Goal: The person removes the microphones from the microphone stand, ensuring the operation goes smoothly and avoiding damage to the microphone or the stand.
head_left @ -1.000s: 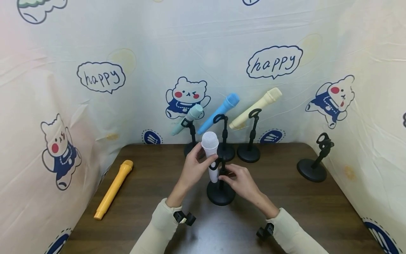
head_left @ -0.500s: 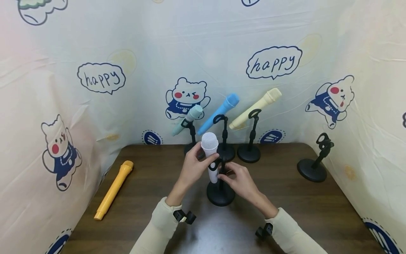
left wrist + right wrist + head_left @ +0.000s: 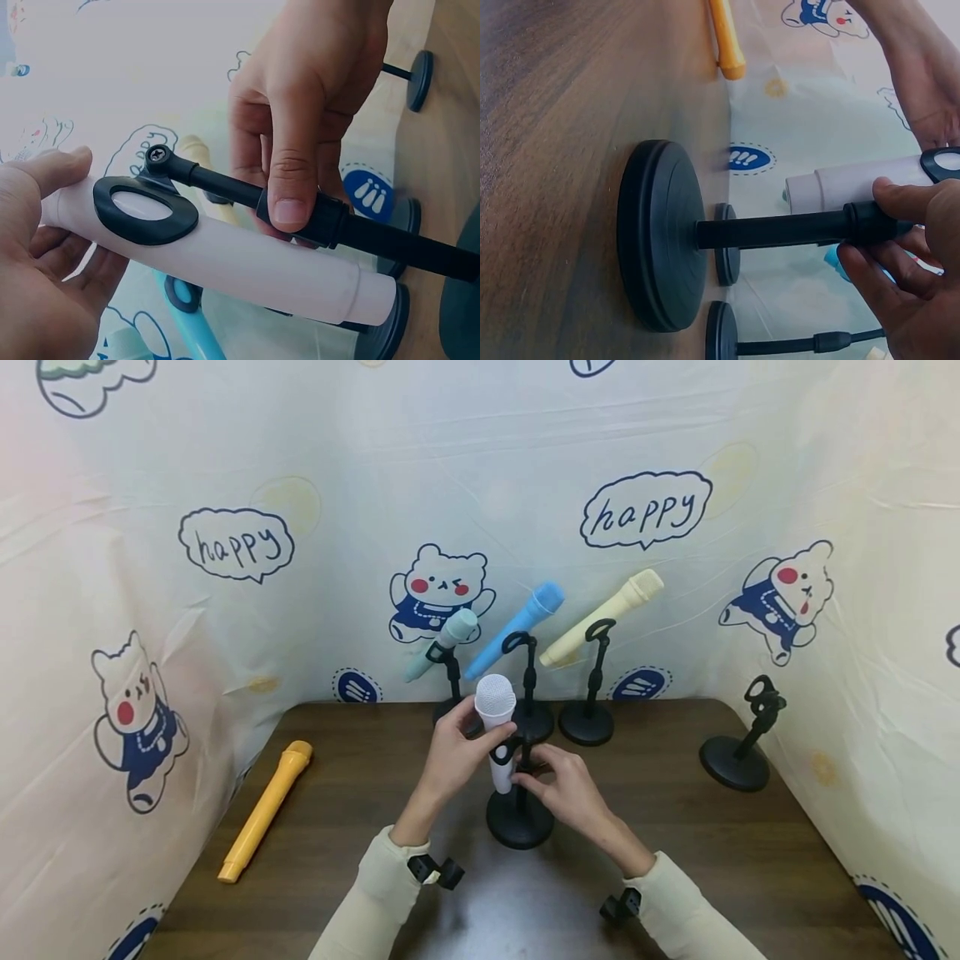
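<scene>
A white microphone (image 3: 495, 700) sits in the ring clip of a black desk stand (image 3: 520, 821), its mesh head up and its body near upright. My left hand (image 3: 454, 752) holds it just below the head, thumb on one side and fingers on the other. In the left wrist view the black clip (image 3: 146, 211) surrounds the microphone's white body (image 3: 247, 262). With thumb and fingers my right hand (image 3: 564, 787) pinches the collar (image 3: 871, 223) midway up the stand's pole. The stand's round base (image 3: 662, 236) rests on the table.
Behind, a teal microphone (image 3: 459, 627), a blue microphone (image 3: 525, 625) and a cream microphone (image 3: 607, 616) lean in black stands. An orange microphone (image 3: 266, 810) lies on the table at left. Another black stand (image 3: 738, 760), holding no microphone, is at right. A printed cloth (image 3: 480, 460) surrounds the table.
Both hands keep their holds on the microphone and the stand, almost without motion. The whole head view has shifted very slightly.
</scene>
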`<state>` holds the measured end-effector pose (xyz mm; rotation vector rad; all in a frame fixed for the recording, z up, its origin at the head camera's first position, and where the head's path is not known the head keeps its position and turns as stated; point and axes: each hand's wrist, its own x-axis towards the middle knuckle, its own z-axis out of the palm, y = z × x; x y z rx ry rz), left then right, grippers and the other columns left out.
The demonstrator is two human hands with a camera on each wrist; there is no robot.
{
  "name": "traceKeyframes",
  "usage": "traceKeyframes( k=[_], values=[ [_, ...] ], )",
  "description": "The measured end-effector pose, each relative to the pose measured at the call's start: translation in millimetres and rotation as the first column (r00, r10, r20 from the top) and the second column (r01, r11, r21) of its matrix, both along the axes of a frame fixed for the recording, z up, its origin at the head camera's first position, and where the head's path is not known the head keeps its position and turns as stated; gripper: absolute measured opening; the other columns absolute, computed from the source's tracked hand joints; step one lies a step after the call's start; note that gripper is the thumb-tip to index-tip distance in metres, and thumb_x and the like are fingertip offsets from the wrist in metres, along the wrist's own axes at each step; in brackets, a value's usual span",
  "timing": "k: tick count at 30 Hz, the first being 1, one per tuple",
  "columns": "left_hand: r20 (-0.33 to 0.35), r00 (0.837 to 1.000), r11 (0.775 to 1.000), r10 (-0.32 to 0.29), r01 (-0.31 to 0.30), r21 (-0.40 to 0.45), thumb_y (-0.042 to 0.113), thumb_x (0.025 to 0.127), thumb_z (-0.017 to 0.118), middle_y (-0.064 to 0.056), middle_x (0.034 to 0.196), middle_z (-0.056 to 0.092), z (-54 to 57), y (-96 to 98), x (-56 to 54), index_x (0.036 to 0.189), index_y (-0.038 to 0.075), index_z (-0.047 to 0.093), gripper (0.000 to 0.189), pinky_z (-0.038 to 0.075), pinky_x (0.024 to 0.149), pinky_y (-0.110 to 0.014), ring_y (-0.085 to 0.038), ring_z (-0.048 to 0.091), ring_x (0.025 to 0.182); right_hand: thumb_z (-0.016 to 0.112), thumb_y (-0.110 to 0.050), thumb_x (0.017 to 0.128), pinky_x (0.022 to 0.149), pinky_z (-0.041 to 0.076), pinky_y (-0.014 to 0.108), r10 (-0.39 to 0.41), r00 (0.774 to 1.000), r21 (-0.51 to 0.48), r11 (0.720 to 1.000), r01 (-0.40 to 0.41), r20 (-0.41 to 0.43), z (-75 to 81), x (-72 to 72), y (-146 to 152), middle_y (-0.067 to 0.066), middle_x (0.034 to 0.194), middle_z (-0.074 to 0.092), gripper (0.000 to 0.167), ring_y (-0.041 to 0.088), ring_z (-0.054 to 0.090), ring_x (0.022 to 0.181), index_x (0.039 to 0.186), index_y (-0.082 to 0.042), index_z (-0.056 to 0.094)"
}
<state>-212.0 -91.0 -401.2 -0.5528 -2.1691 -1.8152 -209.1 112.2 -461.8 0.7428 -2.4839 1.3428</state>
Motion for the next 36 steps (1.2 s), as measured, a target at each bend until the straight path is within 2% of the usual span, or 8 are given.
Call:
traceKeyframes(
  k=[10,16,20,27,36],
  values=[
    [0.014,1.000,1.000,-0.012,0.012,0.000,0.014,0.094,0.083,-0.013,0.138,0.071,-0.7,-2.0,-1.7,0.139,0.008,0.066,0.048,0.053,0.108,-0.065,-0.035,0.069,0.127,0.084,-0.013,0.093,0.087,0.065,0.027,0.004,1.000,0.015,1.000,-0.004,-0.022,-3.2,-1.1,0,0.003,0.108,0.077,0.020,0.015,0.077,0.099,0.111,-0.011,0.074],
    [0.012,1.000,1.000,-0.006,0.006,-0.014,0.013,0.093,0.084,-0.014,0.137,0.072,1.7,-2.4,-0.4,0.138,0.007,0.067,0.049,0.053,0.109,-0.064,-0.035,0.070,0.125,0.085,-0.012,0.092,0.085,0.066,0.031,0.002,1.000,0.014,1.000,-0.002,-0.021,-2.6,-0.2,0,0.003,0.106,0.077,0.022,0.016,0.077,0.097,0.110,-0.008,0.074],
    [0.007,1.000,1.000,0.005,-0.005,-0.010,0.012,0.092,0.085,-0.015,0.135,0.072,6.8,-2.8,1.0,0.137,0.006,0.067,0.049,0.053,0.110,-0.063,-0.034,0.071,0.121,0.086,-0.011,0.090,0.085,0.066,0.034,0.004,1.000,0.006,1.000,-0.004,-0.019,-1.7,0.7,0,0.004,0.104,0.077,0.023,0.017,0.077,0.096,0.109,-0.009,0.074],
    [-0.020,1.000,1.000,0.017,-0.017,0.006,0.016,0.093,0.085,-0.013,0.138,0.071,19.4,-2.8,0.1,0.139,0.007,0.067,0.050,0.055,0.108,-0.059,-0.032,0.071,0.119,0.086,-0.011,0.090,0.086,0.066,0.032,0.004,1.000,0.002,1.000,-0.004,-0.010,0.4,-0.2,0,0.004,0.105,0.077,0.023,0.017,0.077,0.096,0.109,-0.011,0.074],
    [-0.036,0.999,1.000,0.020,-0.020,0.000,0.017,0.093,0.084,-0.013,0.141,0.070,24.3,-2.8,0.4,0.139,0.006,0.066,0.051,0.055,0.109,-0.057,-0.032,0.070,0.125,0.086,-0.011,0.090,0.085,0.066,0.032,0.007,1.000,0.003,1.000,-0.007,0.003,1.4,0.2,0,0.004,0.103,0.077,0.021,0.017,0.077,0.096,0.108,-0.011,0.074]
  ],
)
